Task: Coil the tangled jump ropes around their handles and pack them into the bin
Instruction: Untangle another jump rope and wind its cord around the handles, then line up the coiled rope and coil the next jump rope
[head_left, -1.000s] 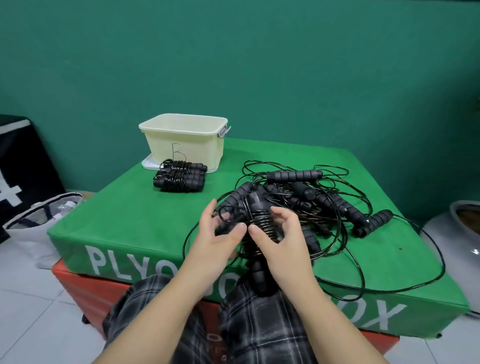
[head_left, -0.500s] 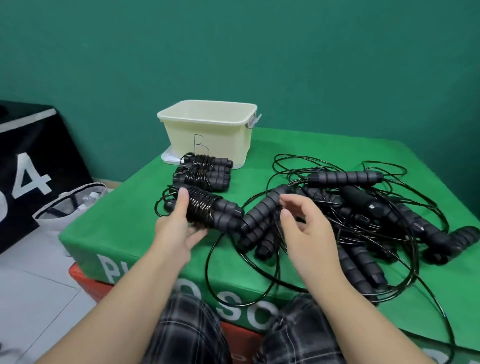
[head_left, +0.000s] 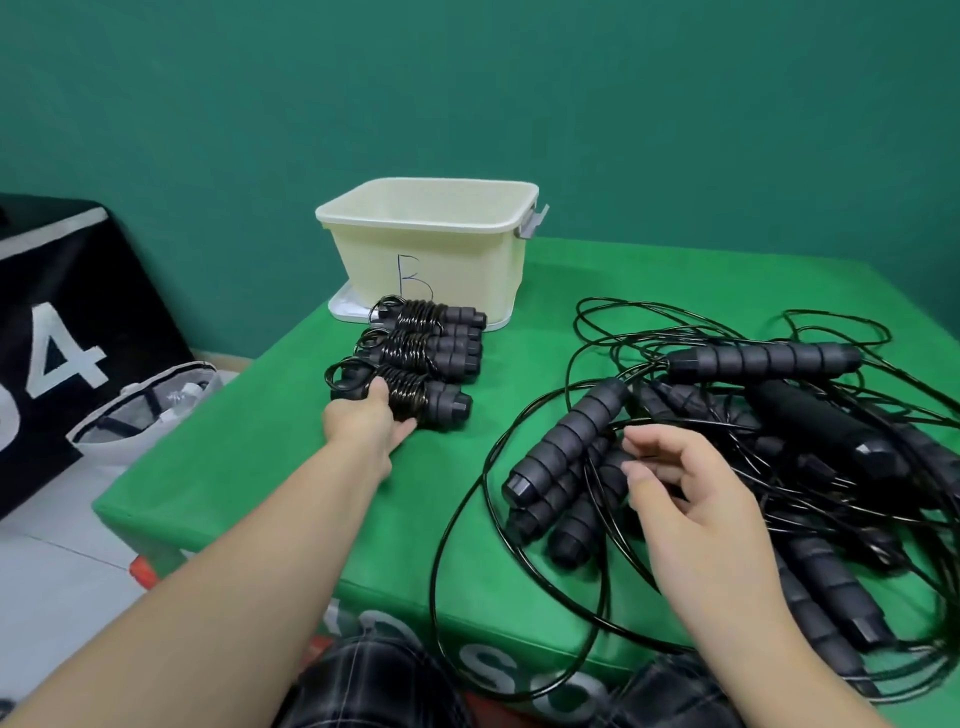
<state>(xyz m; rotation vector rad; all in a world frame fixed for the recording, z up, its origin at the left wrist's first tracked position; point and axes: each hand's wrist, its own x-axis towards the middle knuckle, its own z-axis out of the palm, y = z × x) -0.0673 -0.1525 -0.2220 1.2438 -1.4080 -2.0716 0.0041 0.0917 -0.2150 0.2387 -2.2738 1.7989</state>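
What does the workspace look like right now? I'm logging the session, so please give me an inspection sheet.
Surface: green padded box, white lettering on its front.
Job's things: cream bin marked B at the back; three coiled ropes in front of it, nearest one; tangled ropes on the right.
Clutter: nothing seen on the surface.
Grippers: left hand holds the nearest coiled rope on the surface; right hand hovers over the tangle, fingers loosely bent, holding nothing.
Cables: black cords loop over the front edge.
Surroundings: green wall; black panel with white numeral; white bag on tiled floor.
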